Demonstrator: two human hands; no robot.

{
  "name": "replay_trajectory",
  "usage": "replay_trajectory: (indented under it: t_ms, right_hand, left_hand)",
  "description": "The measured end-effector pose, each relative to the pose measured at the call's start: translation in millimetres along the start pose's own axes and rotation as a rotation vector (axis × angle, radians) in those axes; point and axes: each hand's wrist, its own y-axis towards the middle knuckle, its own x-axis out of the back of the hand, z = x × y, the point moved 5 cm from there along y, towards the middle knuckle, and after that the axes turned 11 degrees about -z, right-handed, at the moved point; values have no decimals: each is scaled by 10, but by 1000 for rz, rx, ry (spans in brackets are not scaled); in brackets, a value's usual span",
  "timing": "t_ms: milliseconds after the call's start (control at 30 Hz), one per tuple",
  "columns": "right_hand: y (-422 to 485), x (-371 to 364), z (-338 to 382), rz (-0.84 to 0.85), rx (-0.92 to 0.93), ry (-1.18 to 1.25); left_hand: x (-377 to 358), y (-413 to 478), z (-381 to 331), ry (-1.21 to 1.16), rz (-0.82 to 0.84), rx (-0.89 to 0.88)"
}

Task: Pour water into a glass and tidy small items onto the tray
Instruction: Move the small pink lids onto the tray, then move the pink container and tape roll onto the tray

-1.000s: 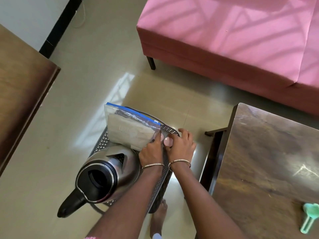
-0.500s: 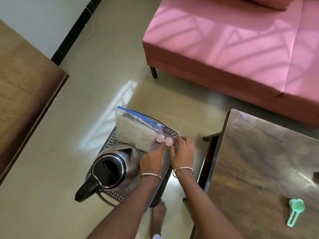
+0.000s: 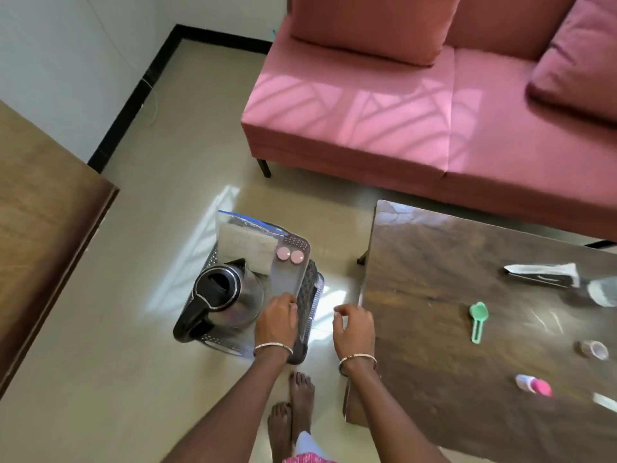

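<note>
Pink discs (image 3: 289, 254) on tray (image 3: 287, 284), beyond left grip (image 3: 276, 320) — closure unclear; right grip (image 3: 354, 324) slack, empty

kettle (image 3: 233, 295): you see polished metal, with black plastic handle (image 3: 190, 324) | tray (image 3: 297, 242): grey perforated plastic | bag (image 3: 247, 242): clear glossy plastic | bench (image 3: 450, 262): dark wood, smooth, slightly shiny | sofa (image 3: 367, 121): pink cloth, matt | floor (image 3: 167, 379): smooth glossy tiles near you

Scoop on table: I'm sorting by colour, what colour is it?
The scoop is mint green; head view.
</note>
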Motion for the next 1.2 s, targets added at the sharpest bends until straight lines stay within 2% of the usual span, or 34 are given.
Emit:
replay_trajectory:
  t_ms: [267, 533, 833, 1200]
  right_hand:
    - [-724, 797, -331, -94, -159, 69]
    - [-965, 1575, -1033, -279, -335, 160]
    - [-871, 2314, -2146, -434, -498, 230]
    - [-248, 3188, -3854, -374, -575, 188]
  left_hand:
    - [213, -697, -454, -61, -8, -104]
    - [-58, -1184, -1227, -110, 86, -263]
    - [-732, -1549, -2277, -157, 149, -365]
    - [-2022, -2261, -3583, -47, 342, -389]
